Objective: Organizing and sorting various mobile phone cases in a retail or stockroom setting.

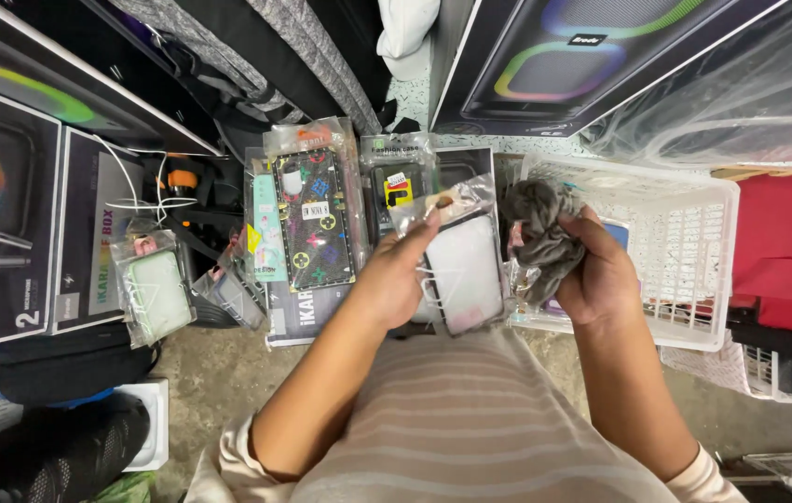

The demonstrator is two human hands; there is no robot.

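Both hands are closed on things held above the person's lap. Left hand [396, 279] has its grip shut on a pale phone case in a clear plastic sleeve [461, 270], thumb over the sleeve's top edge and fingers behind it, so the case stands nearly upright and faces the camera. Right hand [601, 279] has its grip closed around a bunched grey cloth [540, 233], which presses against the right edge of the sleeve. The two hands sit just beside each other, in front of the striped shirt [471, 419].

Behind the right hand stands a white plastic basket [694, 242] with a lattice wall; more packets lie inside, partly hidden by the hand. On the floor ahead of the left hand lie several packaged phone cases: a dark one with coloured flower marks [314, 224], a black one with a yellow and red sticker [396, 186], and, further left, a mint-green one [156, 293] resting against a large printed box [5, 214]. A grey case [233, 293] lies tilted between the green one and the dark one. Another large dark box with a glowing ring picture [564, 56] lies at the top, and a red container [787, 251] sits right of the basket.
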